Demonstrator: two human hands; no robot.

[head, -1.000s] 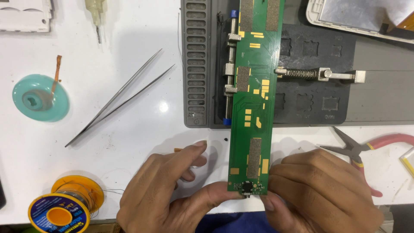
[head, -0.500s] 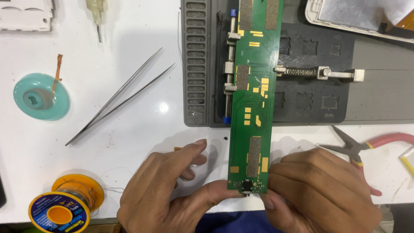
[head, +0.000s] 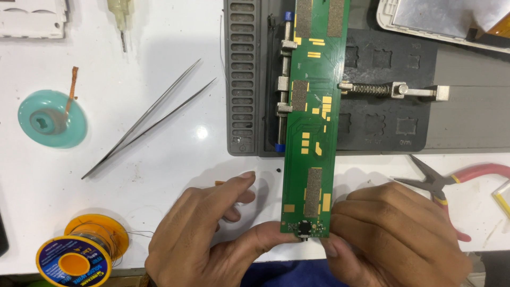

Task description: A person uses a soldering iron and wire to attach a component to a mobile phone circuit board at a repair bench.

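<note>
My left hand (head: 212,239) and right hand (head: 393,239) meet at the near end of a long, narrow green circuit board (head: 313,122), flat and matte, patterned with yellow rectangular pads and grey textured strips. The grip of each hand is closed on that end: the left thumb presses the bottom left corner, and the right fingers curl against the bottom right edge beside a small black round component (head: 304,228). The board runs away from me, its far part lying across a dark grey rubbery work mat (head: 451,127) with moulded square recesses and a ribbed edge, where a metal clamp fixture (head: 393,91) with a coiled spring holds it from the side.

On the white, glossy counter (head: 159,165), to the left, lie slim steel tweezers (head: 149,119) with fine pointed tips, a translucent teal round dish (head: 52,118), and a spool of thin solder wire (head: 79,255) with a blue and yellow face. To the right, near my right hand, rest pliers (head: 451,183) with red handles. A white-framed panel (head: 441,21) sits at the top right.
</note>
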